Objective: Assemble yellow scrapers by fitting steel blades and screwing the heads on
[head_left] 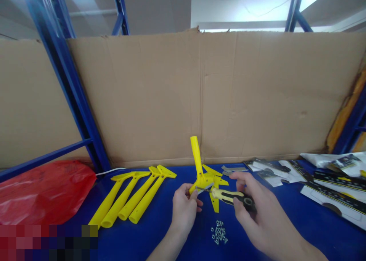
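My left hand (184, 207) is closed around the head of a yellow plastic scraper (196, 158), whose tubular handle points up and away. A metal strip like a blade (206, 186) shows along its head. My right hand (260, 211) holds a screwdriver (228, 196) with a cream and black grip, thumb against the handle and the butt near the palm. Its shaft reaches left to the scraper head; the tip's exact seat is too small to tell. Just behind lie loose yellow head pieces (215, 203). Small screws and nuts (219, 232) lie in a pile between my forearms.
Several yellow scraper handles (137, 196) lie in a row at left, beside a red plastic bag (48, 192). Flat metal strips (235, 169) lie at the back. Printed packages (337, 204) cover the right side of the blue table (160, 230). Cardboard (148, 97) walls the back.
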Demonstrator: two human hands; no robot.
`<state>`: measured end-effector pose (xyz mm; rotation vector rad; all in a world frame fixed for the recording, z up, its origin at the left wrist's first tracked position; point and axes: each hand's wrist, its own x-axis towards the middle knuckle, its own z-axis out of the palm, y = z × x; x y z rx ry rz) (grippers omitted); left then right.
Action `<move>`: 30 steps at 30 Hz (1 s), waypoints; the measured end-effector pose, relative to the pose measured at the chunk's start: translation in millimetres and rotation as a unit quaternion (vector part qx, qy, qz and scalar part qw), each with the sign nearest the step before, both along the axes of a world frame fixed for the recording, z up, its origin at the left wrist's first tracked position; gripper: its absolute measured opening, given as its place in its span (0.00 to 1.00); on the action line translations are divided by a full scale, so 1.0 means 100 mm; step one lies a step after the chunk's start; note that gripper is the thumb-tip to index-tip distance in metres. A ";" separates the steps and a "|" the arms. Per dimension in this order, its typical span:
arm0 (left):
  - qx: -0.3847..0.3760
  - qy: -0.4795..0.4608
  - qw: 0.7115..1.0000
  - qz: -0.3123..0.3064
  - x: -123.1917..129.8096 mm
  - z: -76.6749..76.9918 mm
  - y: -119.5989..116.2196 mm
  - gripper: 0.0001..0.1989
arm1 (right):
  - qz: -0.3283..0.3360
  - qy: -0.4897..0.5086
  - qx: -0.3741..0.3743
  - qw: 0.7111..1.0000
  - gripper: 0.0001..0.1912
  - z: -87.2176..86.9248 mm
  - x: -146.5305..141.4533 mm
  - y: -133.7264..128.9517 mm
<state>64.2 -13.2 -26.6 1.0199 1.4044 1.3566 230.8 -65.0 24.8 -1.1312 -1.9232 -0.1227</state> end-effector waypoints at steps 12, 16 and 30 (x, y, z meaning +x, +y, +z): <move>0.006 0.010 1.000 0.000 0.00 0.01 -0.01 0.03 | -0.045 0.053 -0.037 0.997 0.16 -0.01 0.04 0.06; -0.002 0.006 1.000 0.008 -0.01 -0.01 0.00 0.03 | 0.011 0.062 -0.101 0.993 0.19 -0.05 0.05 0.03; 0.002 0.012 1.000 0.011 -0.01 -0.03 0.01 0.02 | -0.028 -0.035 -0.038 0.998 0.17 -0.02 0.09 0.06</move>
